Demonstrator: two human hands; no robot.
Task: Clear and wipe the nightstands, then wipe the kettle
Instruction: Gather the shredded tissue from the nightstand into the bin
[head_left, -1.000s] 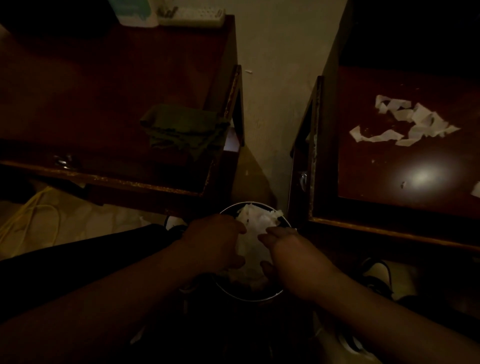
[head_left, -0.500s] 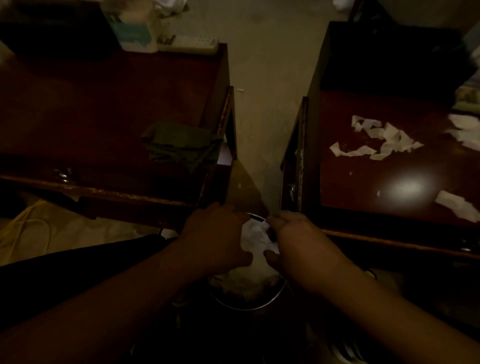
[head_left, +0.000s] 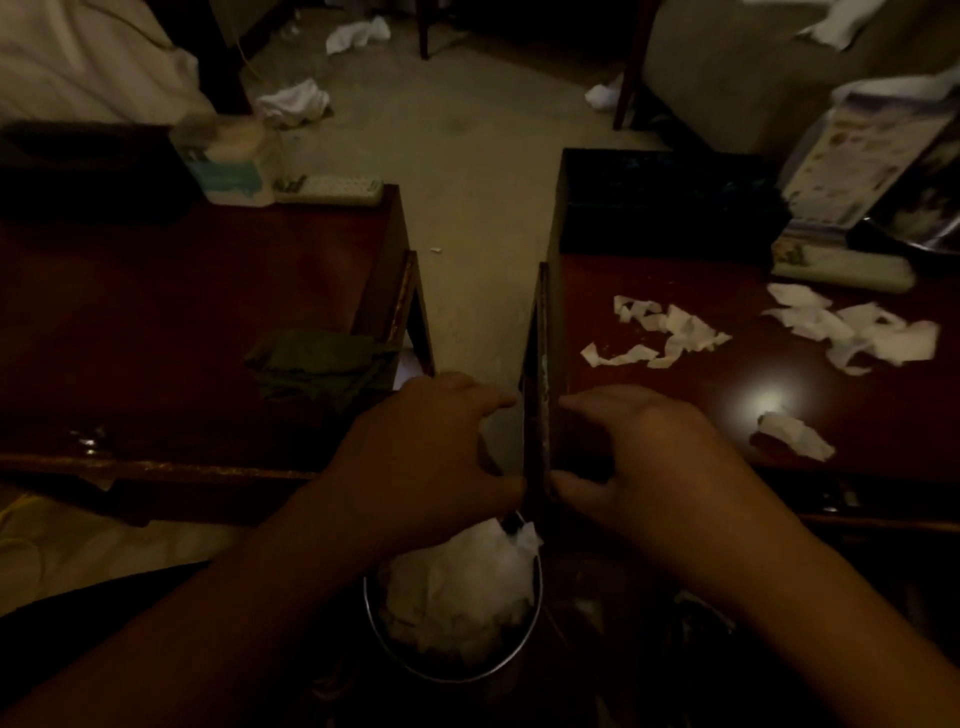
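Note:
Two dark wooden nightstands flank a strip of floor. On the left nightstand (head_left: 182, 312) a folded green cloth (head_left: 317, 364) lies near the inner corner. Torn white paper scraps (head_left: 670, 332) are scattered over the right nightstand (head_left: 649, 415), with more (head_left: 857, 332) to the right and one piece (head_left: 795, 436) near the front. Between the stands, low down, a round metal bin (head_left: 374, 618) holds crumpled white paper (head_left: 462, 587). My left hand (head_left: 426, 452) and my right hand (head_left: 639, 457) hover just above the bin, fingers loosely curved, holding nothing.
A white remote (head_left: 332, 187) and a pale container (head_left: 228, 166) stand at the back of the left nightstand. A black box (head_left: 665, 202) and a leaning printed booklet (head_left: 857, 166) sit at the back of the right one. Crumpled tissues (head_left: 293, 101) litter the floor beyond.
Both hands have lifted out of the bin and drawn slightly apart, leaving the white paper inside. The view has tilted up, showing more of the floor and the right nightstand.

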